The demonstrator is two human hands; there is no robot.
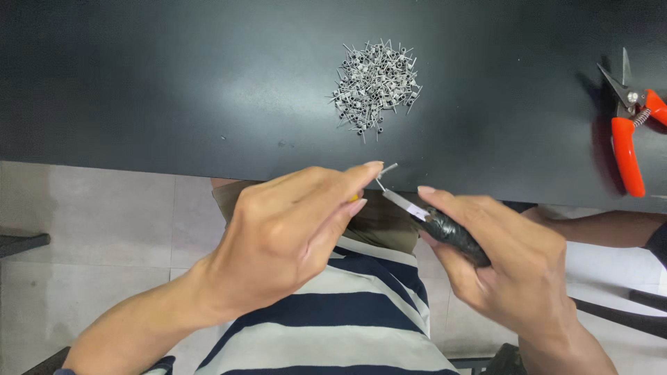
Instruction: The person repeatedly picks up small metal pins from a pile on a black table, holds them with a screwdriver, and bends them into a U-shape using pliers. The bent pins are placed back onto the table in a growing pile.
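1. Below the black table's [174, 90] near edge, the left hand [285, 236] pinches a small wire coil [386, 169] between its fingertips.
2. Just beside it, the right hand [507, 257] grips a black-wrapped blade tool [438, 223] (tip touching the coil).
3. Well apart lie the coil pile [375, 83] and orange snips [629, 132], with bare tabletop between.

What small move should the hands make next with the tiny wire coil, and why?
Probably set the small wire coil down on the pile of coils on the black table. The left hand pinches it at its fingertips just below the table edge, against the tip of the black-handled tool in the right hand.
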